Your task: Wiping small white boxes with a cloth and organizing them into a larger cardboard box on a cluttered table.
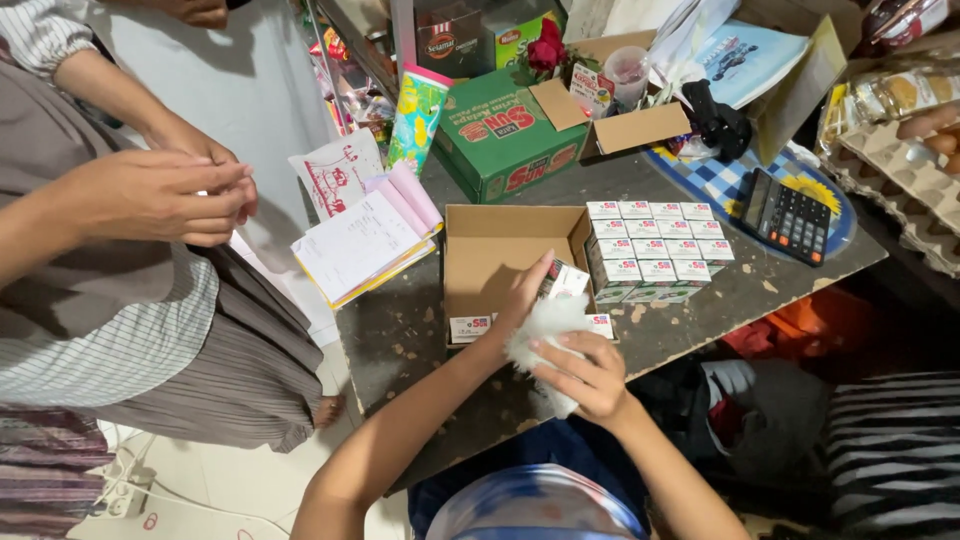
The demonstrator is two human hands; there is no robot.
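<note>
My left hand [520, 297] reaches over the front edge of an open brown cardboard box [490, 250] and holds a small white carton [568, 280]. My right hand [588, 375] grips a crumpled white plastic wrapper [545, 325] just in front of that box. Beside the box, to the right, several matching small white cartons [655, 250] stand stacked in neat rows on the worn dark table [400, 320].
Another person stands at the left, hands [170, 190] together. A receipt book [365, 240] lies at the table's left. A green carton [505, 135], an open box [630, 125], a black calculator [785, 215] and egg trays [915, 170] sit behind and right.
</note>
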